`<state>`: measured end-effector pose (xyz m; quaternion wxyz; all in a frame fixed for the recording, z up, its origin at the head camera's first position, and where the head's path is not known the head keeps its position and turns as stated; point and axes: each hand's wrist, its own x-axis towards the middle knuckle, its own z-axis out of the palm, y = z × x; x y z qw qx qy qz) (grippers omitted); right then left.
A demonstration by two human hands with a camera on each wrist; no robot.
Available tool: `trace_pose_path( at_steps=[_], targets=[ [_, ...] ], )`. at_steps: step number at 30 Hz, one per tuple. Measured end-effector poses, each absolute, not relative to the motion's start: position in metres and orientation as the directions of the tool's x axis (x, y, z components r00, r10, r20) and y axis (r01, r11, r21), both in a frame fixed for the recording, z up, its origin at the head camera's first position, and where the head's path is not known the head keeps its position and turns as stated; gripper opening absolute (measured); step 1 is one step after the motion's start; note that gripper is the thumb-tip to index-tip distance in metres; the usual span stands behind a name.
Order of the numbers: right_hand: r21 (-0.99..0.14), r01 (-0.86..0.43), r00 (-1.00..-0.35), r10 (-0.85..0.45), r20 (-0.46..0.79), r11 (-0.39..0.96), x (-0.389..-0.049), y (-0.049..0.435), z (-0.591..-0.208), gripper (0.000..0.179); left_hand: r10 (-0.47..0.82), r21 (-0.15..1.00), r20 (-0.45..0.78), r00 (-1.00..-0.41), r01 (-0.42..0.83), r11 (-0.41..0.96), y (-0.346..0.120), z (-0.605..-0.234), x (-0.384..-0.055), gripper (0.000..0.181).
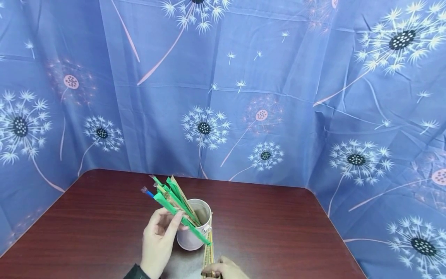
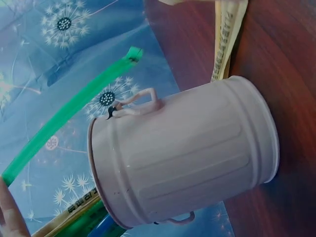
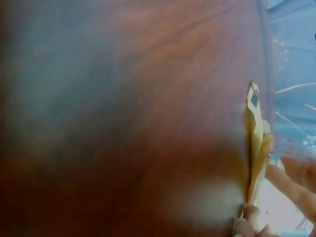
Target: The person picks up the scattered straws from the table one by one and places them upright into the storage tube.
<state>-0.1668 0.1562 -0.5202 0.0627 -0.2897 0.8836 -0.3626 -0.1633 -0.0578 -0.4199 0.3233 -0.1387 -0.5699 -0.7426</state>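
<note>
My left hand [image 1: 160, 236] pinches a long, thin green packet [image 1: 198, 234] between thumb and fingers. It slants across the front of a pale metal pail [image 2: 187, 148] with small side handles. Leaning out of the pail's mouth are more green packets, tan paper-wrapped sticks [image 1: 184, 197] and a blue stick in clear wrap [image 1: 148, 192]. Low in the head view, my right hand [image 1: 226, 268] holds several tan paper packets [image 3: 256, 133] printed with dark characters. Their far ends reach beside the pail's right side.
A dark red-brown table [image 1: 278, 232] with rounded far corners lies under the pail. Blue cloth [image 1: 223, 97] printed with dandelions hangs behind it and along both sides. Much of the right wrist view is a blurred close surface.
</note>
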Motion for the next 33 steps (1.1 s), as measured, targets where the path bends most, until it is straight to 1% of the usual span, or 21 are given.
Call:
trace_pose_path(
  at_steps=[2, 4, 6, 9, 12, 17, 20, 23, 26, 31, 33],
  targets=[
    [-0.569, -0.608, -0.756, -0.622, 0.203, 0.553, -0.165, 0.158, -0.514, 0.024, -0.328, 0.71, 0.62, -0.713, 0.687, -0.153, -0.06, -0.42, -0.164, 0.014],
    [-0.547, -0.603, -0.765, -0.615, 0.192, 0.58, -0.163, 0.158, -0.508, 0.021, -0.332, 0.663, 0.659, -0.675, 0.73, -0.168, -0.061, -0.419, -0.165, 0.014],
    [-0.539, -0.583, -0.782, -0.599, 0.169, 0.608, -0.162, 0.158, -0.504, 0.017, -0.338, 0.631, 0.684, -0.647, 0.757, -0.173, -0.063, -0.418, -0.164, 0.014],
    [-0.555, -0.533, -0.813, -0.568, 0.128, 0.639, -0.162, 0.157, -0.499, 0.012, -0.352, 0.6, 0.698, -0.623, 0.778, -0.187, -0.066, -0.415, -0.163, 0.014],
    [-0.612, -0.46, -0.849, -0.521, 0.091, 0.643, -0.16, 0.157, -0.496, 0.014, -0.376, 0.584, 0.703, -0.604, 0.791, -0.18, -0.067, -0.413, -0.162, 0.013],
    [-0.674, -0.381, -0.883, -0.465, 0.062, 0.633, -0.159, 0.157, -0.494, 0.016, -0.394, 0.549, 0.725, -0.565, 0.82, -0.165, -0.068, -0.415, -0.163, 0.013],
    [-0.689, -0.339, -0.902, -0.43, 0.044, 0.641, -0.159, 0.157, -0.494, 0.017, -0.406, 0.528, 0.737, -0.541, 0.835, -0.155, -0.067, -0.416, -0.163, 0.013],
    [-0.681, -0.318, -0.914, -0.404, 0.036, 0.659, -0.159, 0.157, -0.494, 0.019, -0.425, 0.515, 0.741, -0.519, 0.846, -0.137, -0.068, -0.415, -0.162, 0.015],
    [-0.655, -0.326, -0.918, -0.395, 0.046, 0.681, -0.16, 0.158, -0.493, 0.022, -0.444, 0.526, 0.733, -0.515, 0.843, -0.109, -0.069, -0.414, -0.162, 0.016],
    [-0.626, -0.318, -0.928, -0.37, 0.05, 0.712, -0.159, 0.158, -0.493, 0.025, -0.465, 0.582, 0.703, -0.537, 0.811, -0.058, -0.071, -0.414, -0.163, 0.016],
    [-0.617, -0.311, -0.932, -0.36, 0.048, 0.723, -0.159, 0.158, -0.493, 0.026, -0.462, 0.588, 0.705, -0.538, 0.808, -0.043, -0.073, -0.415, -0.164, 0.016]
  ],
)
